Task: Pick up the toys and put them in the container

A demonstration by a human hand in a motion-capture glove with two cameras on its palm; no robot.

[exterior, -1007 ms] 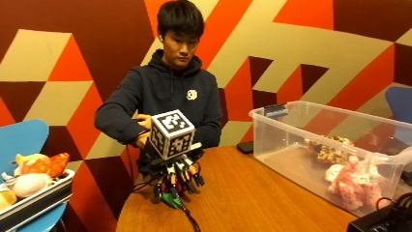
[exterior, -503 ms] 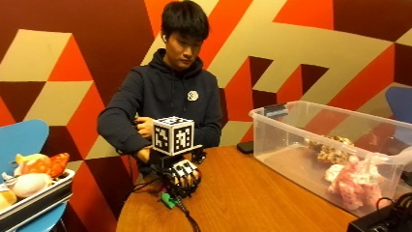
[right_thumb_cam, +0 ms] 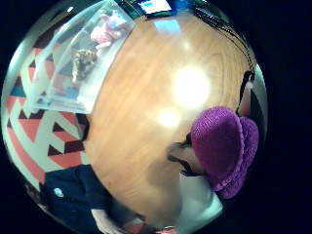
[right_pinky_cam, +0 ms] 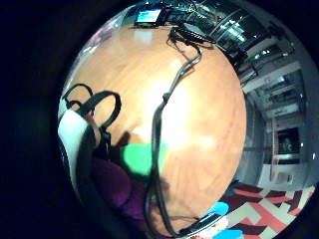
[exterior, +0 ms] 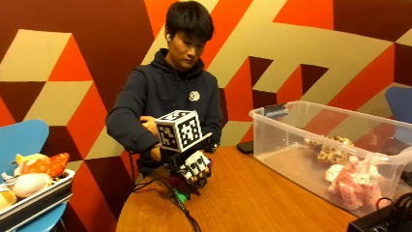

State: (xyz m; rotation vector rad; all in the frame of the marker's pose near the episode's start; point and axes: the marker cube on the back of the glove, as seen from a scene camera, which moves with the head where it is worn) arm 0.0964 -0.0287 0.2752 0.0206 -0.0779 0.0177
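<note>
While held well short of the container, the soft, light purple knitted toy sits gripped in the curled gloved right hand; take it by its body.

Purple knit toy, green part, above table.

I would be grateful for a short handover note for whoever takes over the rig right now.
Right hand: low over the near end of the wooden table, fingers curled round a purple knitted toy with a green part.
Container: clear plastic, open, on the table's far side from the hand, apart from it.
Done: a pink plush and a brown patterned toy already lie inside.
Left: carry the purple toy across and drop it in. More toys sit in a tray on the blue chair beside the table.
</note>
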